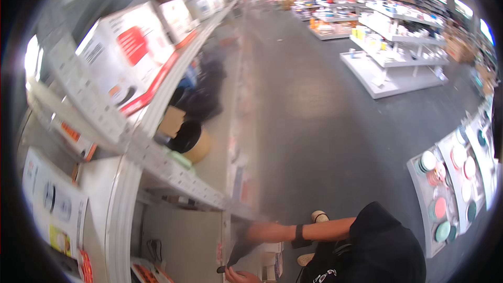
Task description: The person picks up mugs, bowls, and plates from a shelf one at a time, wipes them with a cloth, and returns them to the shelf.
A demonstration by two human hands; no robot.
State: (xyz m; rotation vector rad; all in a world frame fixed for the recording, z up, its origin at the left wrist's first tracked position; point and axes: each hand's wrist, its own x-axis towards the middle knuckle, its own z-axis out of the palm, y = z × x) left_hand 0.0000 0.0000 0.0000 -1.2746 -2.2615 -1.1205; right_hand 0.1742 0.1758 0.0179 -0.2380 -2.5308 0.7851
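- Dark cloth (241,248): is extending between right hand (258,232) (motion-blurred) and left hand (242,276).
- Hands: are reaching apart from each other; cannot tell either one's grip.

Large indoor shop space with a smooth dark-grey floor (309,147) stretching ahead and to the right of the fingers (234,273). Pale metal shelving (86,81) with perforated posts stands to the left of the fingers and runs far ahead of them. Well to their right, a slanted white display rack (422,207) stands on the floor. Farther ahead and rightward is a tiered white shelf unit (377,88), with more stocked shelves (332,35) behind. Farthest from the fingers, ahead and right, bright windows (463,8) sit high up; a soft sheen lights the floor.
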